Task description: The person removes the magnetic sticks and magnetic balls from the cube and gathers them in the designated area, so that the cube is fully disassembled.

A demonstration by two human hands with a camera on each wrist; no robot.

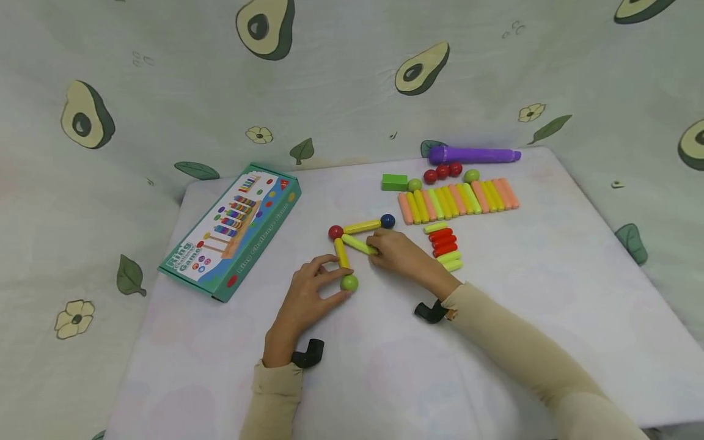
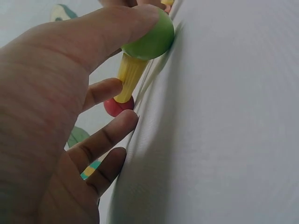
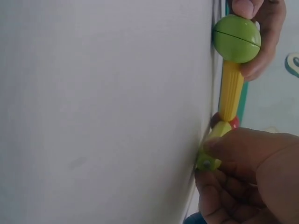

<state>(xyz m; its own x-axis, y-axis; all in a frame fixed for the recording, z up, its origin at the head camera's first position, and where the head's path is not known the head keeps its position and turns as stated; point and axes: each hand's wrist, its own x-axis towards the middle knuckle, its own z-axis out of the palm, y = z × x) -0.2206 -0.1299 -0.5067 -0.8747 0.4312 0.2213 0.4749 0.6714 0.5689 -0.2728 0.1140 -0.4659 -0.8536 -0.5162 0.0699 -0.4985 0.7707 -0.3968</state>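
Note:
My left hand (image 1: 308,293) pinches a green ball (image 1: 349,283) between thumb and a finger, its other fingers spread beside it. A yellow stick (image 1: 341,253) runs from that ball to a red ball (image 1: 335,232). From the red ball a second yellow stick (image 1: 362,227) reaches a dark blue ball (image 1: 387,220). My right hand (image 1: 398,250) pinches the near end of a lime stick (image 1: 356,244), whose far end meets the red ball. In the right wrist view a grey round spot shows on this lime stick's (image 3: 214,149) near end; fingers hide part of it.
A row of coloured sticks (image 1: 459,200) lies at the back right, with red and lime sticks (image 1: 442,239) in front. Behind are red balls (image 1: 442,172), green balls (image 1: 471,176), a green block (image 1: 395,182) and a purple rod (image 1: 475,155). A game box (image 1: 233,232) lies left.

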